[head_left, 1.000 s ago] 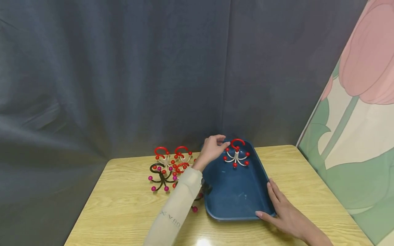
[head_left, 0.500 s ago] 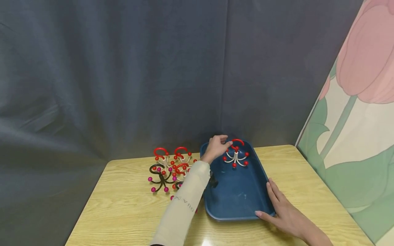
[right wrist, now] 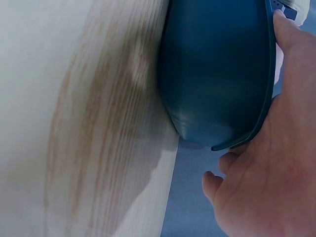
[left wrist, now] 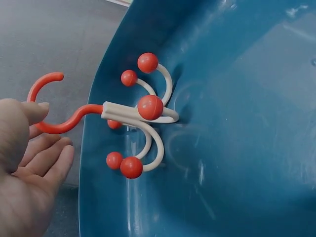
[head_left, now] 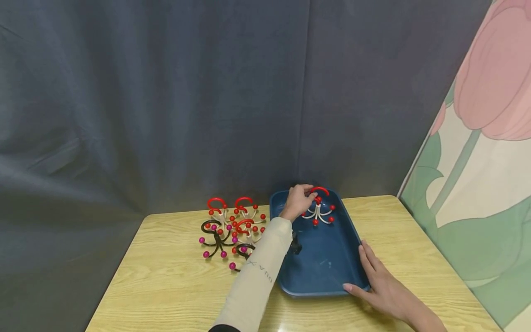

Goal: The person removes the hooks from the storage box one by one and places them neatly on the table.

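Note:
A white octopus-shaped hanger (head_left: 317, 210) with a red hook and red ball tips stands in the far part of the blue tray (head_left: 323, 272). My left hand (head_left: 296, 203) reaches over the tray to its red hook (left wrist: 76, 116). In the left wrist view the hook's curve lies between thumb and fingers. The thumb overlaps it, and the other fingers extend below, apart from the thumb; a firm grip does not show. At the tray's near right corner my right hand (head_left: 386, 288) rests, fingers along the outer side and thumb at the front rim.
Left of the tray, several similar hangers stand close together on the wooden table (head_left: 166, 276). Some are white with red hooks (head_left: 245, 222); a black hanger (head_left: 217, 239) has magenta balls. Another black hanger (head_left: 244, 246) is partly hidden by my left sleeve. A dark curtain (head_left: 207, 92) hangs behind.
My left hand has moved right, over the tray, bringing its thumb and fingers to the red hook. The tray, the hanger in it and my right hand stay in place.

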Tool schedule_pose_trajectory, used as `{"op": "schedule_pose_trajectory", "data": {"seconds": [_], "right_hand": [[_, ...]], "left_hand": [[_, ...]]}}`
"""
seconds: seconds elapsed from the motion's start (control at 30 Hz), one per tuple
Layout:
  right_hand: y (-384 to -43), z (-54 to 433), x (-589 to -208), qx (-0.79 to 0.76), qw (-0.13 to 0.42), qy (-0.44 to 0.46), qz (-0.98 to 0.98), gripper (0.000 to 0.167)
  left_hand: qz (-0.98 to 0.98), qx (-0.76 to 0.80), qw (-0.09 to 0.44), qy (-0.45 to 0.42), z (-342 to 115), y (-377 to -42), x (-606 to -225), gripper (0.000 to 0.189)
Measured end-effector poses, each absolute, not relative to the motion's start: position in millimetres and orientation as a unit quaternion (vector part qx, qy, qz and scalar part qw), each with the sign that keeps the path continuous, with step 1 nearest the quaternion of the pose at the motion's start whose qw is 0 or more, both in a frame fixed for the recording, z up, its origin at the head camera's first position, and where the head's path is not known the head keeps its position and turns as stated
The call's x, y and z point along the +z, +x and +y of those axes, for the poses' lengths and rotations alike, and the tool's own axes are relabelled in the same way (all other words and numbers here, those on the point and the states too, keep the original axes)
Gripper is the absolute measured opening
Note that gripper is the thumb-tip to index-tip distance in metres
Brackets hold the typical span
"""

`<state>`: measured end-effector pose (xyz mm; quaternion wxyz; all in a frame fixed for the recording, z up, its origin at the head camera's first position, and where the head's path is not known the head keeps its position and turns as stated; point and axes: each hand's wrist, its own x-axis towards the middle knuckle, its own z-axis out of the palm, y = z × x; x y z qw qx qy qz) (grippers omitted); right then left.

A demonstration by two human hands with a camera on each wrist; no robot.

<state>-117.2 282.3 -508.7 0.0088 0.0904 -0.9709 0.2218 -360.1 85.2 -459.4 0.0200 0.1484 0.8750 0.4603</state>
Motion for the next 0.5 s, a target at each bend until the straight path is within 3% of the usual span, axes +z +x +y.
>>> {"op": "schedule_pose_trajectory", "data": {"seconds": [0.17,0.5], "right_hand": [[-118,282,-510,0.216,0.003,0.083,-0.973,0.114],[-118,282,-508,0.227,0.011,0.094,-0.969,0.114]], "left_hand": [[0.874,0.458,-0.011,0.161,86,-362,-459,0.026],[0.852,0.486,-0.021,0.190,80,-363,-438,0.024]]}}
